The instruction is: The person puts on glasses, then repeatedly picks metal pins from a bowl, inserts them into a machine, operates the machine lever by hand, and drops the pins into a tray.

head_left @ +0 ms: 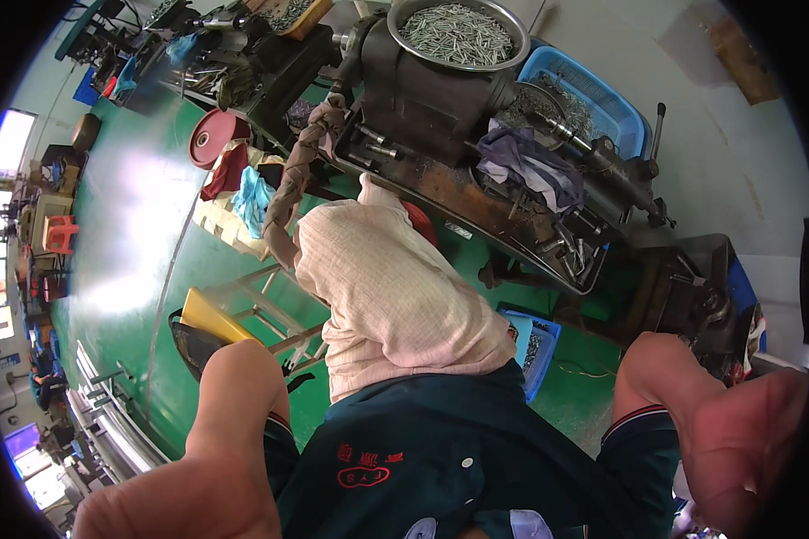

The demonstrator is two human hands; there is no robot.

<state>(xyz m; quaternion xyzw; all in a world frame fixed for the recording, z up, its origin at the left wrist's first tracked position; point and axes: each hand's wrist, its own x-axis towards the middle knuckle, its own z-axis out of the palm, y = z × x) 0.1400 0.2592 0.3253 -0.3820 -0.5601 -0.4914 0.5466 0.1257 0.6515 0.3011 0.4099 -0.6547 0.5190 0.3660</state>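
Observation:
My left hand [184, 499] is raised close at the lower left, its fingers cut off by the dark rim of the picture. On the right my right hand [748, 440] is also lifted near the camera, with its fingers out of sight. Nothing held shows in either. Between them a beige cloth [395, 287] covers my lap, below a dark green shirt [422, 449]. Ahead is a bench machine [436, 103], and on top of it sits a metal bowl [463, 36] filled with small metal pins. A crumpled grey-purple cloth [530, 166] lies on its right part.
A blue basket [634, 121] with metal pieces stands behind the machine. On the green floor are a blue bin [541, 359], a yellow-seated stool [211, 314] and a metal frame [265, 301]. A wrapped brown hose [292, 171] hangs beside the machine. Metal bars [108, 413] lie at left.

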